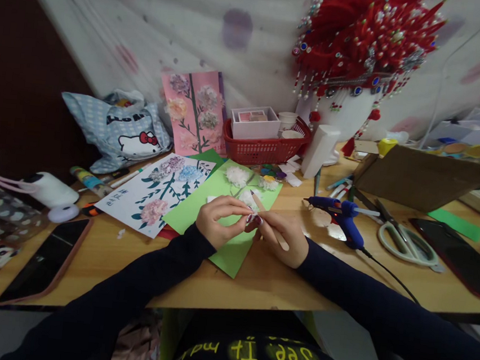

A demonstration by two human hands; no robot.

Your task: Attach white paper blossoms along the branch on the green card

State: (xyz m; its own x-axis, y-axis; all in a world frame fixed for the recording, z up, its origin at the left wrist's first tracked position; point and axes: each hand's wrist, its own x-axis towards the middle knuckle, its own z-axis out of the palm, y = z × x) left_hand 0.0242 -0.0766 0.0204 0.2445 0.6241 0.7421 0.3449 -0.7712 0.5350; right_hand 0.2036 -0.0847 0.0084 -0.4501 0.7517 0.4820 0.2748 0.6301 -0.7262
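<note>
My left hand (220, 219) and my right hand (285, 236) meet fingertip to fingertip above a light green sheet of paper (232, 261). Both are closed in a pinch. A small whitish bit shows between the fingertips, too small and too covered to name. Right behind my fingers a white ruffled flower (247, 199) lies on the green sheet. Farther up the sheet are another white flower (237, 176) and one with a yellow centre (268, 183), with drawn grey stems between them.
A blue glue gun (346, 218), grey-handled scissors (408, 241) and a dark phone (457, 257) lie to the right. Left are a flower picture on white paper (137, 193) and another phone (47, 263). Behind stand a red basket (260, 149), a pink flower card (193, 113) and a red beaded headdress (363, 50).
</note>
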